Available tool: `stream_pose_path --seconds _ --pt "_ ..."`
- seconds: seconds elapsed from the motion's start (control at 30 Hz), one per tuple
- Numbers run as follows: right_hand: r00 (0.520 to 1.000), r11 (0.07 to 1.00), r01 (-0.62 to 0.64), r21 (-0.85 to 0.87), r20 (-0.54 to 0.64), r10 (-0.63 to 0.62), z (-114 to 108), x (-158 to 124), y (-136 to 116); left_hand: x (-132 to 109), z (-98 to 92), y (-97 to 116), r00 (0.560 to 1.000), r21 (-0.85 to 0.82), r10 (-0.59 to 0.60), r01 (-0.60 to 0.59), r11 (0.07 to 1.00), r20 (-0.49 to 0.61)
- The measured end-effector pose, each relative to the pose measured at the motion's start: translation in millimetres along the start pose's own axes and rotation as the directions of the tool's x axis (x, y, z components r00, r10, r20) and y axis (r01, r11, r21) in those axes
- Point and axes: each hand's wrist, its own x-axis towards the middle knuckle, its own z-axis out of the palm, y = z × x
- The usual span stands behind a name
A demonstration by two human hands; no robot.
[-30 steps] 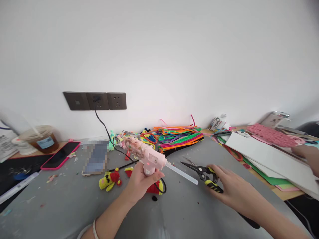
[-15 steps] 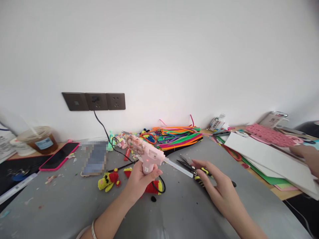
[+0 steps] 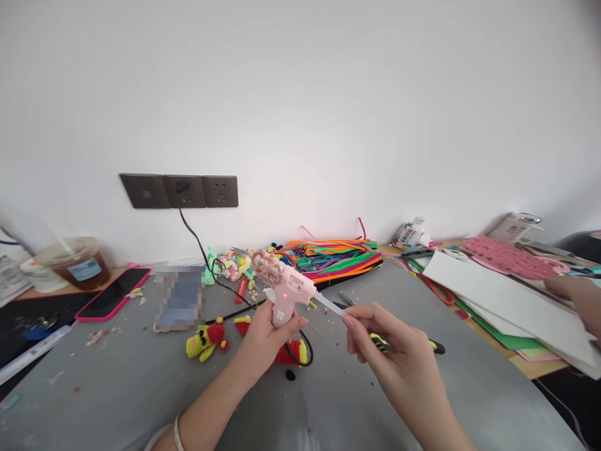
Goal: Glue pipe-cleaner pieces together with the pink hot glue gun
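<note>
My left hand (image 3: 270, 335) is wrapped round the handle of a pink hot glue gun (image 3: 292, 289), whose nozzle end is crusted with residue and points up and left. A small red light glows on its side. A translucent glue stick (image 3: 329, 304) sticks out of the gun's back, and my right hand (image 3: 392, 341) pinches its free end. Black and yellow pliers (image 3: 437, 346) lie on the table, mostly hidden behind my right hand. Below the gun are a yellow and red fuzzy figure (image 3: 205, 340) and a red and yellow fuzzy piece (image 3: 297, 352) partly behind the black cord.
Bundles of coloured pipe cleaners (image 3: 342, 260) lie along the wall. The gun's cord runs to a wall socket (image 3: 184, 190). On the left are a pink-cased phone (image 3: 113, 294) and a drink cup (image 3: 81, 266). White sheets (image 3: 507, 300) and another person's hand (image 3: 575, 294) are at right.
My right hand has closed on the glue stick's free end, from open fingers over the pliers. Less of the stick shows. The gun has shifted slightly right in my left hand.
</note>
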Motion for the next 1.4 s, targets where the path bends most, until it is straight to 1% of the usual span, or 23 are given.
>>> stream_pose_path --seconds 0.2,0.37,0.53,0.77,0.93,1.03,1.1,1.23,1.4 --pt "0.999 0.997 -0.012 0.072 -0.043 0.015 10.0 -3.2 2.3 1.4 -1.5 -1.2 1.000 0.020 -0.007 0.006 1.000 0.006" --pt "0.996 0.990 -0.078 0.115 -0.036 0.083 11.7 0.0 -4.7 2.0 -3.5 -1.2 1.000 0.014 0.008 -0.009 1.000 0.020" --pt "0.998 0.990 -0.067 0.123 0.008 0.067 9.6 4.3 -5.7 2.4 -3.0 -0.4 0.999 -0.009 0.019 -0.018 1.000 0.035" --pt "0.998 0.989 -0.064 0.136 0.031 0.061 10.3 7.2 -3.9 1.9 -2.5 -1.7 1.000 -0.032 0.007 -0.007 0.999 0.023" --pt "0.998 0.990 -0.057 0.128 -0.002 0.058 11.7 6.8 -6.7 2.4 -1.9 -0.5 0.998 -0.051 -0.019 0.022 0.998 0.059" --pt "0.997 0.992 -0.064 0.109 -0.029 0.067 13.2 5.7 -9.0 3.4 -1.0 -2.3 0.995 -0.097 -0.019 0.029 0.995 0.097" --pt "0.999 0.996 -0.031 0.081 -0.038 0.034 14.2 6.0 -10.1 4.2 -0.2 -4.4 0.992 -0.141 -0.010 0.028 0.990 0.124" --pt "0.993 0.995 0.098 -0.021 -0.058 -0.099 15.6 11.3 -13.8 5.2 1.0 -6.6 0.985 -0.231 -0.003 0.044 0.972 0.175" --pt "0.984 0.969 0.164 -0.184 -0.042 -0.174 17.5 20.9 -22.9 4.6 0.5 -4.1 0.963 -0.373 -0.057 0.157 0.914 0.264"
